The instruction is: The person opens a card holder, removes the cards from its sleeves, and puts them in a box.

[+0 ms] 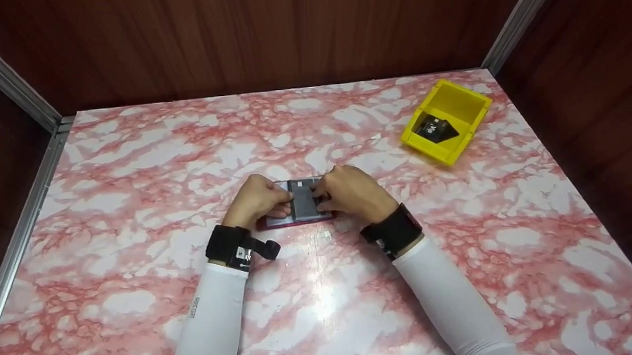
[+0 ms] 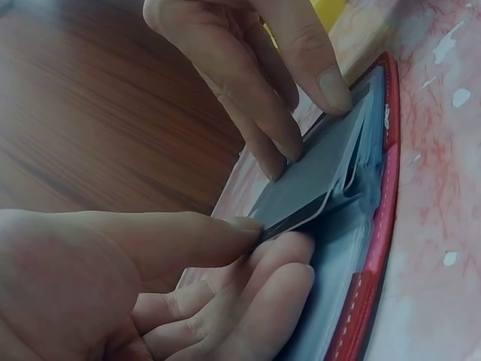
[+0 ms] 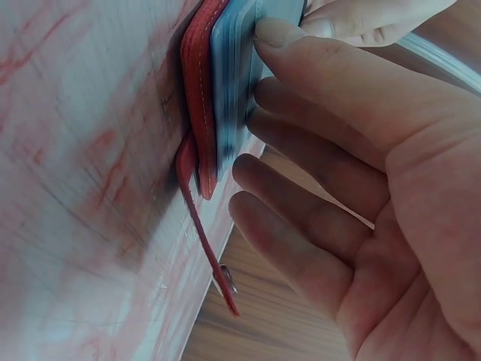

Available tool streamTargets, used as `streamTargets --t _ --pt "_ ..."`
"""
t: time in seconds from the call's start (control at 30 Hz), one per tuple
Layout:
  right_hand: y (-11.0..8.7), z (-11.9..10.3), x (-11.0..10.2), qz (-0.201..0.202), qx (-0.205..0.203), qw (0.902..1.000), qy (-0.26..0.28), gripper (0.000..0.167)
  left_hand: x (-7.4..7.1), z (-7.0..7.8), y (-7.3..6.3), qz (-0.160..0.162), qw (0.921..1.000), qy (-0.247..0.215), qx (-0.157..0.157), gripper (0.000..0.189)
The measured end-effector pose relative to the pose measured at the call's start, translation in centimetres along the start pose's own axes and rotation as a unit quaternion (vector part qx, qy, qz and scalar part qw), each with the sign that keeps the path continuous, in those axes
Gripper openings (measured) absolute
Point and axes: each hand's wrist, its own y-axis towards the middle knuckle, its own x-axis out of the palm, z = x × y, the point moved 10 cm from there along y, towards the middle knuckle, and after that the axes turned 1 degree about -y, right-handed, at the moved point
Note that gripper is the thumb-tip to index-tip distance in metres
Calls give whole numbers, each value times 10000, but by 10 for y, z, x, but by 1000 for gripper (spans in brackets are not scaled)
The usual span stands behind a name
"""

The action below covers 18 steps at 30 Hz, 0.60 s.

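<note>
A red stitched card holder [image 2: 388,180] with clear plastic sleeves [image 3: 229,83] lies spread on the table. A dark grey card [image 1: 305,203] is on its sleeves, raised at one edge in the left wrist view. My left hand [image 1: 256,199] pinches that edge between thumb and index finger, its other fingers curled underneath. From the other side, my right hand [image 1: 352,190] rests its thumb and fingertips on the card and sleeves, the fingers fairly straight and spread in the right wrist view. A red strap [image 3: 201,233] with a metal snap [image 3: 226,279] sticks out from the holder.
A yellow bin [image 1: 478,100] stands at the back right with a black card or tag [image 1: 437,129] inside. The table [image 1: 132,221] has a red and white marbled top. Dark wood panels [image 1: 263,38] and metal rails enclose it. A loose strap end hangs from the left wristband [image 1: 227,244].
</note>
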Motion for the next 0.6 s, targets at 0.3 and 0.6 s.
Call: streamTargets --t 0.3,0.6 --pt "0 1 0 27 38 10000 33 27 -2 -1 -1 -76 10000 18 -39 16" --pt "-1 1 1 20 9 10000 88 25 -10 -4 -2 -41 9998 -17 -182 17"
